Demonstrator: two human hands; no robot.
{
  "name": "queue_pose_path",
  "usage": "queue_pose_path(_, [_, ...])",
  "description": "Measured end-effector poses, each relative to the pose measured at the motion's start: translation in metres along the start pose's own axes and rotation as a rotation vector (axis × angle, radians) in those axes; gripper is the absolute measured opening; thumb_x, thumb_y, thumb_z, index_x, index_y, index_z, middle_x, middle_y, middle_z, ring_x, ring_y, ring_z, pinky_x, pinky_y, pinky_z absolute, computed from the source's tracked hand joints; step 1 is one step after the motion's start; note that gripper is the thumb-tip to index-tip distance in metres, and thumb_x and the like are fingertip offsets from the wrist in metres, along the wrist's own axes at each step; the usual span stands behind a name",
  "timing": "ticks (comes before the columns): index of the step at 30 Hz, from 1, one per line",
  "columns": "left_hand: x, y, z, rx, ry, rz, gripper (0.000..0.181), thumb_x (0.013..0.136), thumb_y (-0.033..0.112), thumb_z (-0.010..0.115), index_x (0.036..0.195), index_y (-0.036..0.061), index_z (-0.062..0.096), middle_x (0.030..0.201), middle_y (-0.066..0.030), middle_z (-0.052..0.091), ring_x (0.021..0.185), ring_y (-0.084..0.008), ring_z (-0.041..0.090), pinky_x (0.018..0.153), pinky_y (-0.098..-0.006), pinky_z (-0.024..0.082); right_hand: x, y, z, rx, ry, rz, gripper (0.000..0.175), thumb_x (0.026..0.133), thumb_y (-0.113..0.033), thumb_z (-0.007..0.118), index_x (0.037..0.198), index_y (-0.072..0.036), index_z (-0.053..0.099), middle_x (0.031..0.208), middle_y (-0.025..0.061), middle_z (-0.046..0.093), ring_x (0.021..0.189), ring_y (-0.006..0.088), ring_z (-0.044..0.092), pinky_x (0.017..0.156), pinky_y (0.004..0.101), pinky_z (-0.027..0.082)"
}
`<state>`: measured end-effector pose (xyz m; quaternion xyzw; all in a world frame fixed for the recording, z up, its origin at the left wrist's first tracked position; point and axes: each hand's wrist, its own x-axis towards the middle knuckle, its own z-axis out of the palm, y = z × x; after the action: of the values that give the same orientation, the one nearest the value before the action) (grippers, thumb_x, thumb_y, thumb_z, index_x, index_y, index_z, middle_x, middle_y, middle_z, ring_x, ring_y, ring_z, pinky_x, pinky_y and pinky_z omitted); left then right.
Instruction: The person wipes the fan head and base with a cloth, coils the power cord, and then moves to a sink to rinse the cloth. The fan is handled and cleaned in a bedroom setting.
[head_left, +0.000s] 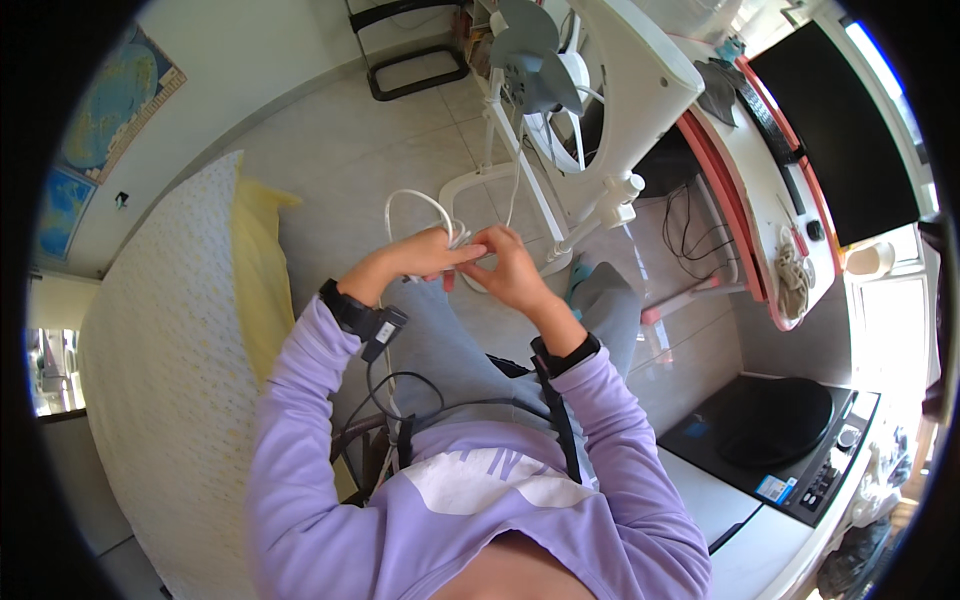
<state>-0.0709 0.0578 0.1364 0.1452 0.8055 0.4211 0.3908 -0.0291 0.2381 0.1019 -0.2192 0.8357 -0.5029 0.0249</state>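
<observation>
Both of my hands meet over my knees around a white cable (418, 193). My left hand (427, 253) holds its bundled loops, which stand up above the fingers. My right hand (510, 271) pinches part of the same cable beside the left fingertips. One strand of the cable rises from my hands toward a white fan frame (637, 90) with grey blades (534, 71). Black straps circle both wrists, and a small black device (384, 334) with a dark cord hangs by the left one.
A bed with a pale patterned cover (165, 337) lies at the left. At the right are a desk (765, 195) with a monitor (836, 135) and a black turntable-like appliance (772, 442). The fan's white stand (529, 187) rests on the tiled floor ahead; dark cables hang under the desk.
</observation>
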Motion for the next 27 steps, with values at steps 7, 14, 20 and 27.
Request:
queue_pose_path(7, [-0.001,-0.043,-0.025,-1.051,-0.180,0.200,0.025,0.090,0.027,0.058,0.074,0.0068,0.056,0.048,0.0022,0.046,0.039,-0.0059,0.038,0.039,-0.0228,0.030,0.042,0.066,-0.006,-0.275,0.164,-0.213,0.027,0.083,-0.005,0.058,0.109,-0.002,0.054,0.118,0.0158,0.052,0.108,0.0357,0.049,0.098,0.0361,0.039])
queue_pose_path(14, [0.062,-0.018,-0.031,-1.468,0.413,0.633,0.022,0.092,0.021,0.056,0.097,-0.0006,0.057,0.106,-0.0182,0.062,0.103,-0.0280,0.058,0.093,-0.0338,0.046,0.098,0.101,0.030,-0.151,0.095,-0.021,0.039,0.083,0.003,0.050,0.122,-0.002,0.049,0.110,0.0196,0.059,0.102,0.0351,0.056,0.087,0.0366,0.046])
queue_pose_path(20, [0.107,-0.034,-0.044,-0.243,0.603,0.477,0.035,0.094,0.018,0.048,0.121,-0.0046,0.048,0.107,-0.0162,0.061,0.098,-0.0224,0.060,0.074,-0.0376,0.048,0.109,0.112,0.036,0.219,0.274,0.241,0.027,0.083,0.001,0.052,0.110,-0.002,0.050,0.080,0.0157,0.066,0.075,0.0288,0.065,0.068,0.0338,0.050])
queue_pose_path(27, [0.140,-0.051,-0.050,0.579,0.013,-0.129,0.046,0.092,0.040,0.046,0.081,-0.0028,0.061,0.059,-0.0135,0.061,0.060,-0.0290,0.062,0.059,-0.0374,0.048,0.075,0.107,0.005,0.072,0.329,0.332,0.034,0.080,-0.003,0.061,0.112,0.001,0.051,0.092,0.0150,0.068,0.083,0.0193,0.065,0.069,0.0297,0.050])
